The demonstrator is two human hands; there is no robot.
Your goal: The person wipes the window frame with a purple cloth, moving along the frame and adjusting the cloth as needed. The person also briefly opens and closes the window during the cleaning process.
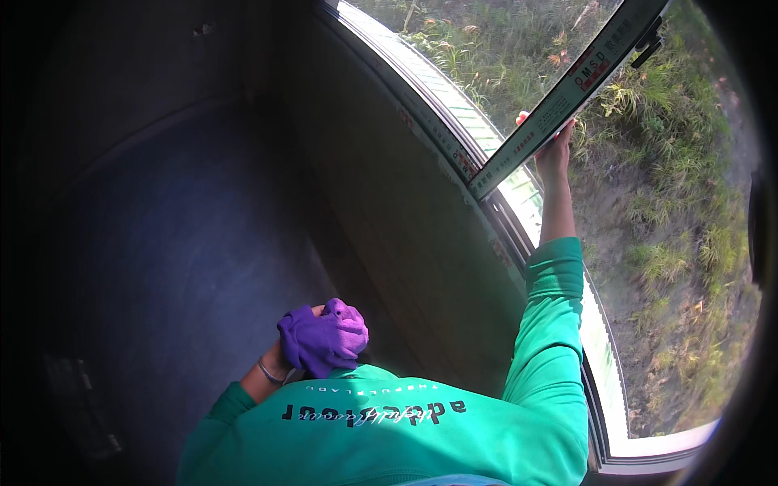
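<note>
My right hand [550,143] reaches out through the window opening, at the upper right, behind the window sash frame [547,103]. Its fingertips show on both sides of that frame, whose face bears printed film; the frame hides most of the hand, so its grip is not plain. Near my chest at the lower middle, my left hand [317,310] is closed around a bunched purple cloth [328,337] that covers most of it. A band circles the left wrist. Both arms wear green sleeves.
A window track [419,103] curves along the top of the low wall [389,182] on my right. Outside it lies a pale ribbed ledge [453,82], with a grassy slope [656,194] beyond. A dark handle [647,44] projects from the sash. The shaded floor [200,243] spreads at left.
</note>
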